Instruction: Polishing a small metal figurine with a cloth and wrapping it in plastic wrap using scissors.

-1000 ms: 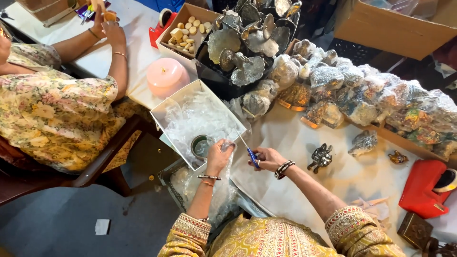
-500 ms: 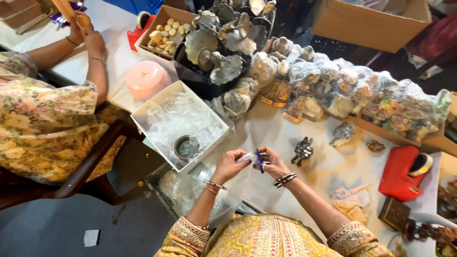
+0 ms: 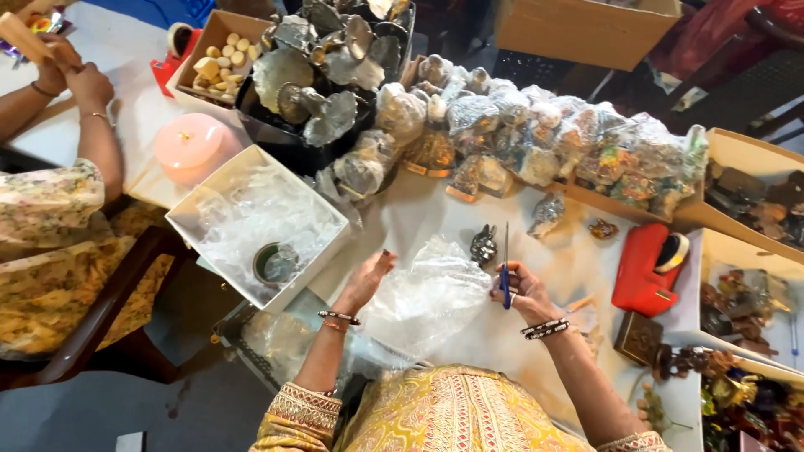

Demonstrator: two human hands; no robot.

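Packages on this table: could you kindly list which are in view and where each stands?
White box: left of left hand, square, holding clear plastic.
Brown carton: top, plain cardboard.
Clear bag: between the hands, crumpled.
Wrapped figurines: centre row, in clear plastic.

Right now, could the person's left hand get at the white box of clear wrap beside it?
Probably yes: the left hand is open and empty, just right of the white box, whose top is open, with nothing between them.

A plastic sheet lies between both hands; the open box sits left, a small figurine perhaps just behind.
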